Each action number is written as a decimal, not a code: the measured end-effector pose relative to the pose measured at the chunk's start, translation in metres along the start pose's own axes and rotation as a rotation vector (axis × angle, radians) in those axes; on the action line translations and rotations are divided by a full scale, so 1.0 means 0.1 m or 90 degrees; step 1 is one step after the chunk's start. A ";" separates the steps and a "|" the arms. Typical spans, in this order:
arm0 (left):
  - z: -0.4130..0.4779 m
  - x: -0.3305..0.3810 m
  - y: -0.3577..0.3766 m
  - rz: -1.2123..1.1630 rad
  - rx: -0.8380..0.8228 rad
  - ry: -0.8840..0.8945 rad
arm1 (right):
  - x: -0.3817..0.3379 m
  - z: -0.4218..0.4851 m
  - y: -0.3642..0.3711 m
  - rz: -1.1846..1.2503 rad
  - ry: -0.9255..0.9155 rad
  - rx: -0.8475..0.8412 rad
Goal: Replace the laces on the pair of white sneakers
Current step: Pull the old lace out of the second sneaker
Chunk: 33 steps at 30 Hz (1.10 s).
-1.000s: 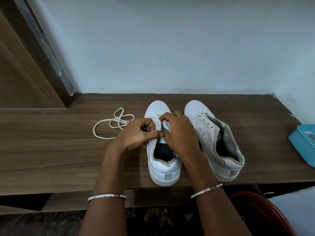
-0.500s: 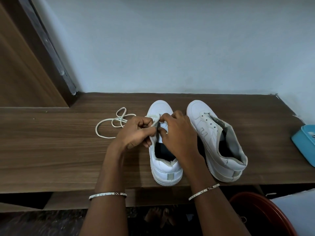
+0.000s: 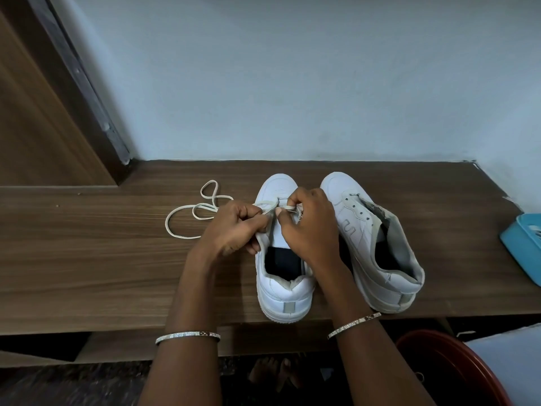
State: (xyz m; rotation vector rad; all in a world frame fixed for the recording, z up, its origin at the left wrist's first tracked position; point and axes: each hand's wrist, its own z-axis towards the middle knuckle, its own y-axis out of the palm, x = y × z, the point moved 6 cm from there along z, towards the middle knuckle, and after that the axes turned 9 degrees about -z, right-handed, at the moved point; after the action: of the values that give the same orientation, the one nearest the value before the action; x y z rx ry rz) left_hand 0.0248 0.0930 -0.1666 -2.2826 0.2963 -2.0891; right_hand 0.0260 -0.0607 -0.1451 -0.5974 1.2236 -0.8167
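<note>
I'm at home, in the corner of a room. A wood-laminate ledge (image 3: 87, 259) runs along a plain pale-blue painted wall (image 3: 292, 83) and meets a wooden door (image 3: 35, 127) in its dark frame (image 3: 87, 92). My white sneakers (image 3: 285, 297) sit on the ledge, a blue plastic basket (image 3: 521, 247) is at its right end, a red plastic tub (image 3: 439, 370) is lower down to my right, and my bare feet (image 3: 272, 373) show dimly underneath.

Two sneakers sit side by side on the wooden shelf (image 3: 87, 259), toes to the wall: left sneaker (image 3: 285, 300), right sneaker (image 3: 380, 259) just beside it. Left hand (image 3: 234, 230) and right hand (image 3: 310, 230) meet over the left sneaker's front, pinching a lace (image 3: 272, 206). A coiled lace (image 3: 181, 227) lies left of them, a basket (image 3: 521, 244) far right, a tub (image 3: 439, 364) below.
</note>
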 end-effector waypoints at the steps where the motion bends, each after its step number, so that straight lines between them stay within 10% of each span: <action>1: 0.00 0.00 0.00 -0.001 0.001 -0.004 | 0.00 0.00 -0.01 0.013 0.002 0.016; 14: 0.02 -0.04 -0.02 -0.008 0.020 -0.031 | 0.34 -0.01 -0.23 0.409 0.298 0.224; 25: 0.01 -0.02 0.00 0.001 0.022 -0.038 | -0.18 -0.01 -0.18 -0.072 -0.093 0.008; 33: 0.01 -0.03 -0.01 -0.006 0.022 -0.039 | -0.23 -0.07 -0.04 -0.171 -0.042 -0.013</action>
State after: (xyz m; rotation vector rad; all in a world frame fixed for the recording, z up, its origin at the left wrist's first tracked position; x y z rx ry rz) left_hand 0.0253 0.0947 -0.1690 -2.3273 0.2456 -2.0074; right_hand 0.0153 -0.0444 -0.1307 -0.8100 1.1067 -1.0021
